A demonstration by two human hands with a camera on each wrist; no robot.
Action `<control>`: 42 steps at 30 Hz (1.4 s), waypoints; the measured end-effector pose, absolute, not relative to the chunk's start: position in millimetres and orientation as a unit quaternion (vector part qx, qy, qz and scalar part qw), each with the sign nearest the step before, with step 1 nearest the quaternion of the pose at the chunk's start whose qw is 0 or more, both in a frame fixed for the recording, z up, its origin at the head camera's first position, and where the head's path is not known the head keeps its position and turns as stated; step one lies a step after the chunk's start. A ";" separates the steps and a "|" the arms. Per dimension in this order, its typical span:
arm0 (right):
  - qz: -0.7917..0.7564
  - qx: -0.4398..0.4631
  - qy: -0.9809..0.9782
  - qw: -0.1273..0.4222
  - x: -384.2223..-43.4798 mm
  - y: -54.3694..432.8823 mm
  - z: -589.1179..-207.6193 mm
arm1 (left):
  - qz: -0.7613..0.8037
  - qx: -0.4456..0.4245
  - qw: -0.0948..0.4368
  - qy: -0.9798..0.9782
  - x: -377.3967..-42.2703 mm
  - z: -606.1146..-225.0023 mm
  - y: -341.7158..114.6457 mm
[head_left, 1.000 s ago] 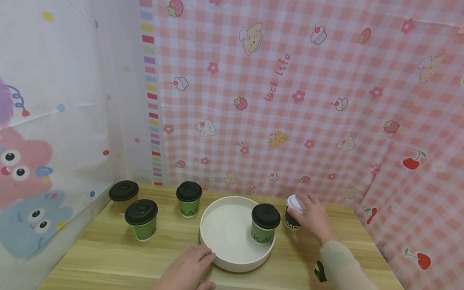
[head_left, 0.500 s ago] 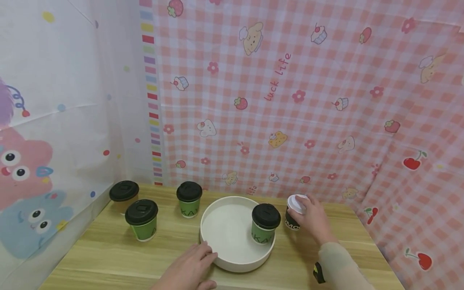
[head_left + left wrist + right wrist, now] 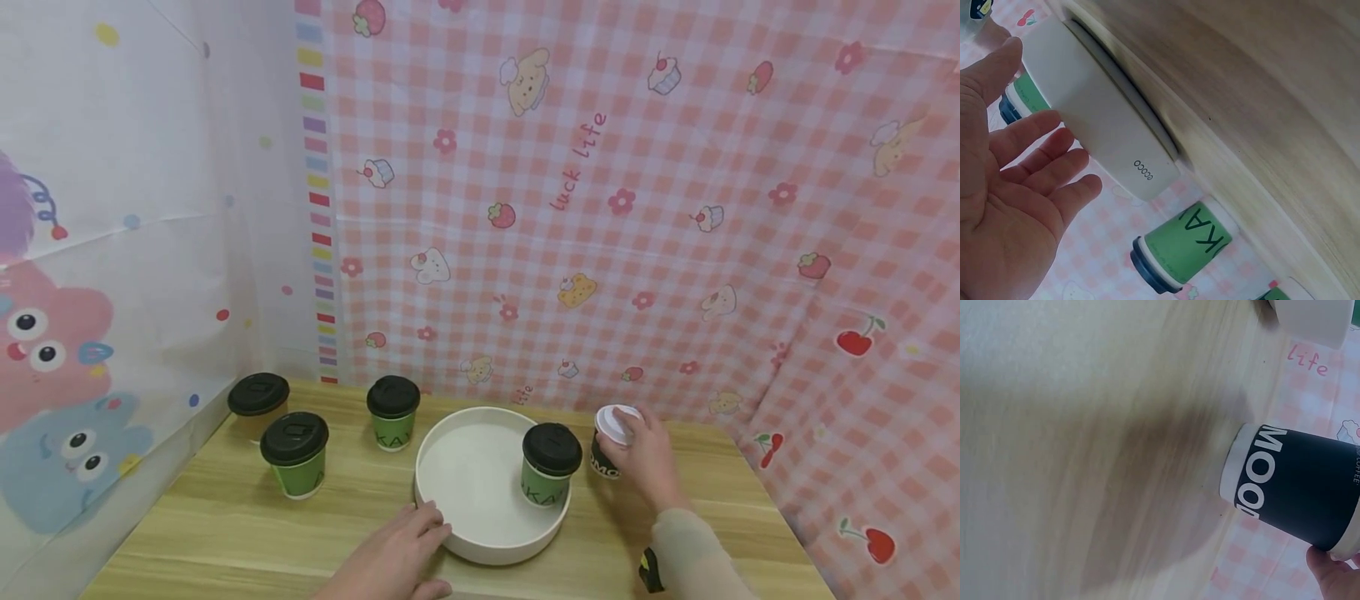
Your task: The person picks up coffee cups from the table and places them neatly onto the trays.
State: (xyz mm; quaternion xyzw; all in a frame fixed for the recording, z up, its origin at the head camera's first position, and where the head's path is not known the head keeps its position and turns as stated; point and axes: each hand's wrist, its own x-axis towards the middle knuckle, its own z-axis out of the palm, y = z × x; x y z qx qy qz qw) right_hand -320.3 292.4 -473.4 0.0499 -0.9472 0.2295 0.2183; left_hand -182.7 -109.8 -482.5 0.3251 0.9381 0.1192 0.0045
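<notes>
My right hand (image 3: pixel 647 457) holds a black paper coffee cup (image 3: pixel 1304 487) with a white lid (image 3: pixel 617 425) by its top. In the right wrist view the thumb lies at the lid end of the cup, and the other fingers are mostly out of frame. White letters run round the cup near its base, which is at table level. My left hand (image 3: pixel 401 550) rests its fingertips at the near left rim of a round white dish (image 3: pixel 1094 103), its fingers loosely extended. Inside the dish, on the right, stands a green paper cup (image 3: pixel 546 483) with a black lid.
Left of the dish stand a green cup (image 3: pixel 393 421), another green cup (image 3: pixel 295 458) and a brown cup (image 3: pixel 258 404), all with black lids. Patterned cloth (image 3: pixel 570 208) hangs behind and at the sides of the wooden table (image 3: pixel 225 533). A small black-and-yellow item (image 3: pixel 651 571) is by the right sleeve.
The head view has shifted slightly. My right forearm has swung a little to the left, while the hand stays on the black cup. Dish, cups and left hand look the same.
</notes>
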 end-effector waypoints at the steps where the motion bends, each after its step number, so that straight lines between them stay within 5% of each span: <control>1: 0.232 0.047 -0.947 0.217 -320.5 292.7 -474.6 | 0.120 0.324 0.007 0.939 -182.7 -482.2 -109.7; 18: 0.281 0.012 -0.936 0.213 -318.7 295.6 -483.5 | 0.117 0.342 -0.020 0.932 -180.4 -482.9 -107.1; 42: 0.290 0.019 -0.909 0.300 -296.4 304.4 -456.7 | 0.114 0.329 -0.002 0.937 -180.1 -483.0 -108.4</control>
